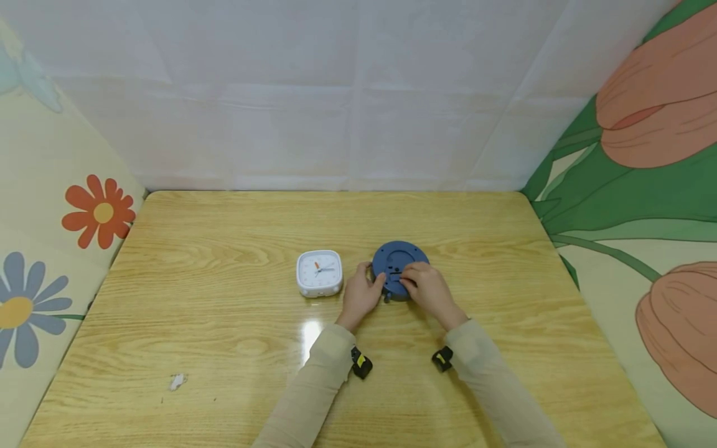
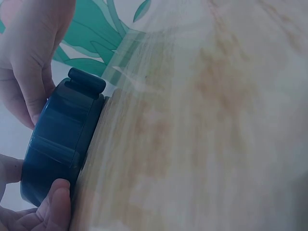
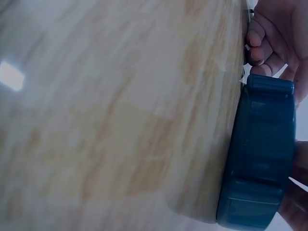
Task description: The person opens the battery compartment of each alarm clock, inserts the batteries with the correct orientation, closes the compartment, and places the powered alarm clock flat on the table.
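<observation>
A round blue clock (image 1: 396, 252) lies back side up on the table, showing a ring-shaped recess and a small slot near its middle. My left hand (image 1: 360, 294) grips its left edge, the thumb over the back; in the left wrist view the fingers (image 2: 59, 202) press the clock's side (image 2: 55, 139). Over the back from the right comes my right hand (image 1: 430, 287), its bent fingertips at the slot; I cannot tell whether they pinch anything. A small foot (image 1: 387, 298) sticks out at the near rim. Left of my left hand stands a white square alarm clock (image 1: 319, 271).
The wood-grain table (image 1: 235, 323) has a white chipped patch (image 1: 177, 381) at the front left. A white cloth (image 1: 353, 124) hangs behind its far edge. Flower-printed panels (image 1: 627, 211) rise on both sides. Small black cameras (image 1: 361, 363) sit at both wrists.
</observation>
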`<state>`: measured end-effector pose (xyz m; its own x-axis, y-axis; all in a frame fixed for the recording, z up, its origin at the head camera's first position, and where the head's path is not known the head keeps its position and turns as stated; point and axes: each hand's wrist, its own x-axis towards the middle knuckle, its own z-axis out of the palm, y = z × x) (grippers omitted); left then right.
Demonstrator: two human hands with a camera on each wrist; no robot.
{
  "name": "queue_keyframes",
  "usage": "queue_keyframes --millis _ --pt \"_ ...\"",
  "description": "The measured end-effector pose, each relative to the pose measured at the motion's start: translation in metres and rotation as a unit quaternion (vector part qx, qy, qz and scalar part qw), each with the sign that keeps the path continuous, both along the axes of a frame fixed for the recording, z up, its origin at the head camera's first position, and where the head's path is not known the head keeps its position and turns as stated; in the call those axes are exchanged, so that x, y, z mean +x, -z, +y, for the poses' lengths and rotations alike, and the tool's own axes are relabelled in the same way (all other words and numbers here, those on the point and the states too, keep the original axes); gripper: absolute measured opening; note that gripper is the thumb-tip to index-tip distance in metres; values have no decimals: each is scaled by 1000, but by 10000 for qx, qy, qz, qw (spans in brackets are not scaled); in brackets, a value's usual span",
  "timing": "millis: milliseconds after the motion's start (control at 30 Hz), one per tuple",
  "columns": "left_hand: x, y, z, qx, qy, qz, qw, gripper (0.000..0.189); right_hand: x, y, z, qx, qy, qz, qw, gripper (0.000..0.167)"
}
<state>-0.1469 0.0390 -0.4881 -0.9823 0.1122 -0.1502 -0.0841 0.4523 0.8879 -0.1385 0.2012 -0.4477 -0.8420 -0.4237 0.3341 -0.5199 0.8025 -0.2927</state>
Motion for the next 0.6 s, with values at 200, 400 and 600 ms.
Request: queue_keyframes --millis 200,400,600 --pt "0 0 0 0 18 -53 10000 50 -1 0 -1 32 132 -137 9998 5" --pt "0 0 0 9 32 -48 10000 50 -2 0 -2 25 252 -235 9994 4" --pt "1 -1 0 0 10 -34 10000 50 -2 -1 -3 -30 280 -295 9992 4"
